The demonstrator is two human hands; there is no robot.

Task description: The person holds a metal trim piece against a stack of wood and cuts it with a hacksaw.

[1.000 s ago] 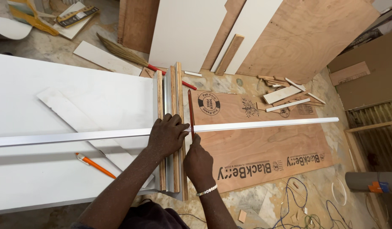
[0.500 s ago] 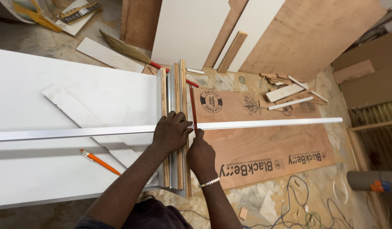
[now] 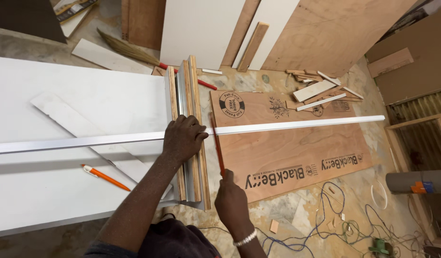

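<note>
My left hand (image 3: 182, 138) presses down on a long white strip (image 3: 297, 125) where it crosses a stack of narrow plywood strips (image 3: 194, 86) at the edge of a white board (image 3: 77, 95). My right hand (image 3: 231, 197) grips a thin red blade-like tool (image 3: 216, 143) by its near end. The tool's far tip meets the white strip just right of my left hand. The strip reaches from the left edge of view out over a brown plywood sheet (image 3: 301, 148) on the floor.
An orange pencil (image 3: 105, 177) and a loose white offcut (image 3: 82, 124) lie on the white board. A broom (image 3: 144, 57), leaning panels (image 3: 196, 28), wood scraps (image 3: 320, 88), tangled cables (image 3: 344, 224) and a cardboard tube (image 3: 416, 181) surround the work.
My right hand has drawn back toward me along the red tool, away from the strip. My left hand stays pressed on the white strip. The view has shifted slightly.
</note>
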